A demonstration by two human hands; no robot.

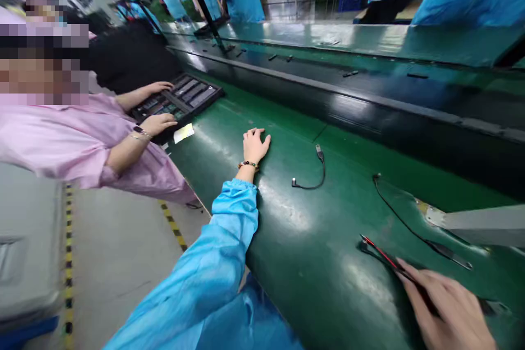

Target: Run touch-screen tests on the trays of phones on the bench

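My left hand (255, 145) lies on the green table with its fingers apart and slightly bent, holding nothing. To its right is a short black USB cable (322, 175), curved, with a metal plug at one end and an angled connector at the other. At the lower right my right hand (449, 306) grips a slim red-and-black pointed tool (379, 251); its exact kind is unclear. A black cable end (364, 247) lies just below the tip, and a blurred plug (494, 306) shows beyond the hand. Above this hand lies another black USB cable (404, 221).
A co-worker in pink (135, 158) has both hands at a black compartment tray (192, 93) on the left. A yellow paper (184, 133) lies beside it. A dark conveyor belt (311, 65) carrying small parts runs behind the table (328, 284). A grey metal bar (484, 224) juts in from the right.
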